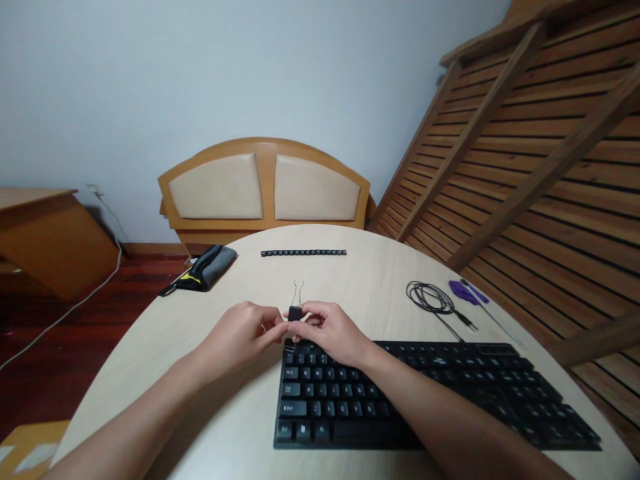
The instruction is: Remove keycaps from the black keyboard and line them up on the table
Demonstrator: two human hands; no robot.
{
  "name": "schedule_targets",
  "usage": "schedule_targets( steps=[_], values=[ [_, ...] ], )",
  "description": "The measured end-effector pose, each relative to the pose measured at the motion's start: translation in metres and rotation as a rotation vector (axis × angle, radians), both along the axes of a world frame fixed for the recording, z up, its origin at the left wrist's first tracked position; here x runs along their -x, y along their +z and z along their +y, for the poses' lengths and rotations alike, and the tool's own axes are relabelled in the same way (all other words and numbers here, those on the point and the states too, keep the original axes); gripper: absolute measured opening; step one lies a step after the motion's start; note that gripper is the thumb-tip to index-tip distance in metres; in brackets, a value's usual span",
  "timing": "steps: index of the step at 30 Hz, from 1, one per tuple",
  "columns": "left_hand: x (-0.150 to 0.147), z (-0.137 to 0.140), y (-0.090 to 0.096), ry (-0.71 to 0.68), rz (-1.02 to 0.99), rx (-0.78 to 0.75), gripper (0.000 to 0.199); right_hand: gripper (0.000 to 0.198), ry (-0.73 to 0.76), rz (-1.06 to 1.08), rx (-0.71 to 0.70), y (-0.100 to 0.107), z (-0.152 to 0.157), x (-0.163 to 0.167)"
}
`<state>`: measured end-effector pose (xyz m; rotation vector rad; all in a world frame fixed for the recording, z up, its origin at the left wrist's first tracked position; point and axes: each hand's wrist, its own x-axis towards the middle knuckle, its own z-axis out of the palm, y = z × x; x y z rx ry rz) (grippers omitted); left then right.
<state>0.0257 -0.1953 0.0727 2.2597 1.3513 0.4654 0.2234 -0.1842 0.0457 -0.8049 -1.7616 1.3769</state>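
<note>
A small wire keycap puller, with a black block-like body and two thin wires pointing up and away from me, is held between my hands. My left hand pinches its left side with thumb and forefinger. My right hand grips its right side, fingers curled and thumb in front. Both hands are above the upper left corner of a black keyboard, which lies flat on the table. My right forearm crosses over and hides part of the keys. Farther back, a straight row of small black keycaps lies on the table.
The round pale table fills the foreground. A dark grey and yellow pouch sits at its left edge. On the right lie a coiled black cable, a purple cloth and a thin stick-like brush. Wooden slats lean beyond.
</note>
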Motion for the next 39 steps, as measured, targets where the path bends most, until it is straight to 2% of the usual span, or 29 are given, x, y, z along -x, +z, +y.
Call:
schedule_targets(
  steps=[2,4,8,16,25,31,39],
  values=[
    [0.003,-0.004,0.005,-0.015,0.039,0.028,0.034,0.027,-0.005,0.025,0.053,-0.002,-0.002,-0.001],
    [0.005,-0.009,0.009,-0.01,0.065,0.022,0.031,0.024,-0.051,0.009,0.033,-0.001,-0.005,-0.002],
    [0.007,-0.016,0.009,-0.082,0.117,0.06,0.046,0.018,-0.105,-0.019,-0.004,0.0,-0.009,-0.003],
    [0.004,-0.014,0.003,-0.152,0.072,0.177,0.035,0.014,-0.083,-0.112,-0.084,-0.005,-0.013,-0.004],
    [0.01,-0.007,0.0,-0.171,-0.01,0.261,0.043,0.014,-0.115,-0.177,-0.128,-0.005,-0.015,-0.003],
    [0.013,-0.003,-0.003,-0.188,-0.063,0.261,0.032,0.01,-0.135,-0.263,-0.207,-0.001,-0.019,-0.001],
    [0.013,0.001,-0.015,-0.19,-0.141,0.231,0.03,0.011,-0.13,-0.334,-0.283,0.003,-0.022,0.001]
  ],
)
